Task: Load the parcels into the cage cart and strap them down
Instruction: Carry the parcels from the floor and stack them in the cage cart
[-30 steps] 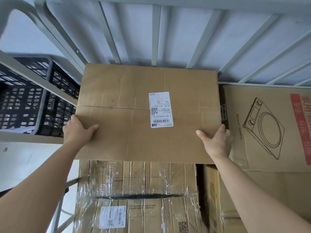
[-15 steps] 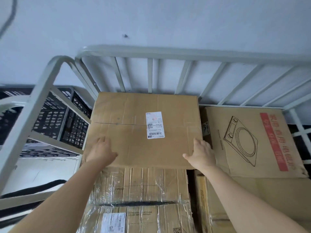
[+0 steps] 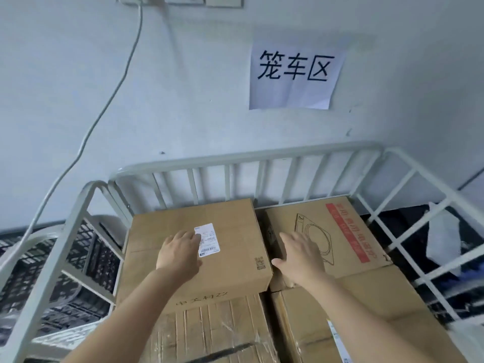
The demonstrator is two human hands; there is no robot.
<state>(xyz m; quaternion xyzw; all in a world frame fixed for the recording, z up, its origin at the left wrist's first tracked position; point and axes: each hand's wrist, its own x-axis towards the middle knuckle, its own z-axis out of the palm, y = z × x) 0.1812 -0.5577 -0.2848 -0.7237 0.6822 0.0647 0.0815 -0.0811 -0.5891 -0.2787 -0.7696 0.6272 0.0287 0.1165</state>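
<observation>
Left hand (image 3: 180,254) lies flat on the labelled parcel (image 3: 230,231), and right hand (image 3: 301,258) lies spread on the printed parcel (image 3: 348,231). Even downward pressure should seat both.

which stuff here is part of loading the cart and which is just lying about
Job: plain brown cardboard box with white label; brown cardboard box with red stripe; film-wrapped cardboard box; pale grey metal cage cart.
Lying about: black plastic crates; white paper wall sign; white cable.

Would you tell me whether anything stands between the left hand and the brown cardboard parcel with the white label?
Nothing visible does: the left hand lies flat on top of the brown cardboard parcel, fingertips reaching its white label. The right hand rests on the neighbouring red-striped cardboard box.
</observation>
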